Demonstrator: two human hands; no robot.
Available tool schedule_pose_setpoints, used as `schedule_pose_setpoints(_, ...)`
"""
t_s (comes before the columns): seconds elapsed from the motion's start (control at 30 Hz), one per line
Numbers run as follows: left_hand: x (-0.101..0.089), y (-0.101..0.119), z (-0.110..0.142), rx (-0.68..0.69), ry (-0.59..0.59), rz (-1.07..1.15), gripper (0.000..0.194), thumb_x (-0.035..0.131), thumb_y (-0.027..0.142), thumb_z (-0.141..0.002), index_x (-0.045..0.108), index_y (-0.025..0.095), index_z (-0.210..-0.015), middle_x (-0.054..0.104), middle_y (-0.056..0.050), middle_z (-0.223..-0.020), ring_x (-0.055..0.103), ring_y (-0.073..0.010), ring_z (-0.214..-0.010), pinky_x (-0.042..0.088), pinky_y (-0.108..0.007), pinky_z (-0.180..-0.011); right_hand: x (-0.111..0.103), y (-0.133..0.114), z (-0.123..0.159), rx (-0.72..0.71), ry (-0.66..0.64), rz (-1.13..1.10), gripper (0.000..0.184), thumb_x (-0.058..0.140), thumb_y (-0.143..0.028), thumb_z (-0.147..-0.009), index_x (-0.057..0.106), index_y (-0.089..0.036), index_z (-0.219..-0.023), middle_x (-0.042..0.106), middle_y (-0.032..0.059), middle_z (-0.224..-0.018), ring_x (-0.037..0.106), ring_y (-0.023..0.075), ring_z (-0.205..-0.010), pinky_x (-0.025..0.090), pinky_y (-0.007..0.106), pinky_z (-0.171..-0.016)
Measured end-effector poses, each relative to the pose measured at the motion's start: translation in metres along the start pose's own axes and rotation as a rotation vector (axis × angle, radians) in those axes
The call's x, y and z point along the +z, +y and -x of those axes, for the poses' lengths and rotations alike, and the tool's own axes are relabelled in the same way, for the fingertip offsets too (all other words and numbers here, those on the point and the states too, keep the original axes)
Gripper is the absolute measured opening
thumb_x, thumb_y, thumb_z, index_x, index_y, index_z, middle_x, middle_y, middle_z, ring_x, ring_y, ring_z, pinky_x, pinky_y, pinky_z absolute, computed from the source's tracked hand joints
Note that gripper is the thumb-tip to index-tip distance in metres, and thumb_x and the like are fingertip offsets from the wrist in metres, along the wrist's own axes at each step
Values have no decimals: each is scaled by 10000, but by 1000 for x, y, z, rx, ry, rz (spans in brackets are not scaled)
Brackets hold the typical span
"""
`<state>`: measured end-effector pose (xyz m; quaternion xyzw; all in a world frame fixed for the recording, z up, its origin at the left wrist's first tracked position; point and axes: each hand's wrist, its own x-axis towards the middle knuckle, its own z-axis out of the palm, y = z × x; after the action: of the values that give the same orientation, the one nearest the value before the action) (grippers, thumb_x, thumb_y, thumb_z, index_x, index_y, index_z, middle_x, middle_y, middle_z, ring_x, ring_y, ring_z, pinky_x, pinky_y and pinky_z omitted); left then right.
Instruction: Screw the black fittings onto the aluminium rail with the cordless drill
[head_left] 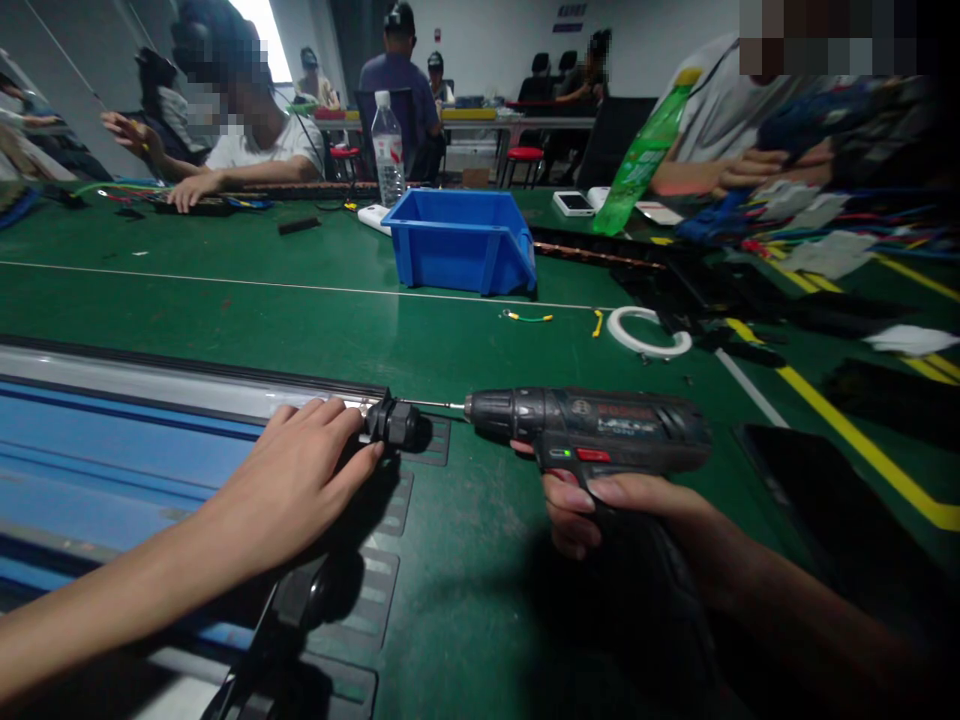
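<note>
My right hand (600, 505) is wrapped round the grip of a dark cordless drill (592, 428) lying level over the green table. Its thin bit (435, 404) points left into a small black end cap (394, 422) at the end of a long silver and black rail (187, 385). My left hand (292, 480) rests on that rail end, fingers curled against the black end cap. A blue panel (112, 450) lies under my left forearm.
A blue plastic bin (457, 240) stands mid-table behind the drill, with a water bottle (388, 150) beyond it. A white ring of tape (646, 332) and small yellow-green wires (529, 317) lie to the right. Other people work at the far left and right edges.
</note>
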<state>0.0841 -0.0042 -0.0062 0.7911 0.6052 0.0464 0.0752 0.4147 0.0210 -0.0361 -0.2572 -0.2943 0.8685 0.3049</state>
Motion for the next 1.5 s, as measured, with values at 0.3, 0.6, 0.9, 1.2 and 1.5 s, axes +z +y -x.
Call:
schedule_pose_setpoints(0.3,1,0,0,-11,9,16,380,387,497,-1048,616,200,-983,641,-92,-1030,576,-314,-1028,421,-500,-907,1,0,0,-1,3,2,405,758,-231,-859,661,-164,-1247,564,17,-804,560,164,-686,501,347,-680)
schedule_pose_setpoints(0.6,-3,2,-1,-45,-22,69,522,298,605,-1053,618,215,-918,621,-70,-941,564,-292,-970,412,-489,-914,-1,2,0,-3,11,-7,471,759,-241,-855,635,-174,-1305,547,7,-791,552,157,-685,518,345,-705)
schedule_pose_setpoints(0.9,-2,-1,-1,-26,-2,150,591,215,591,-1074,663,218,-981,682,-76,-1061,592,-282,-1014,386,-505,-964,-5,3,0,-8,-11,-4,471,729,-230,-872,621,-171,-1327,550,16,-815,549,167,-694,510,348,-697)
schedule_pose_setpoints(1.2,-3,0,-1,-33,-11,153,553,251,573,-1077,662,217,-975,665,-66,-987,576,-267,-968,387,-484,-939,-3,2,0,-3,-4,-7,428,741,-231,-864,642,-173,-1277,554,16,-813,548,165,-689,503,343,-691)
schedule_pose_setpoints(1.5,-4,0,-2,-27,-12,136,589,209,569,-1075,656,211,-937,658,-71,-977,578,-282,-961,398,-491,-934,-1,2,0,0,10,-15,419,752,-240,-856,647,-167,-1254,547,15,-804,533,168,-678,494,343,-683)
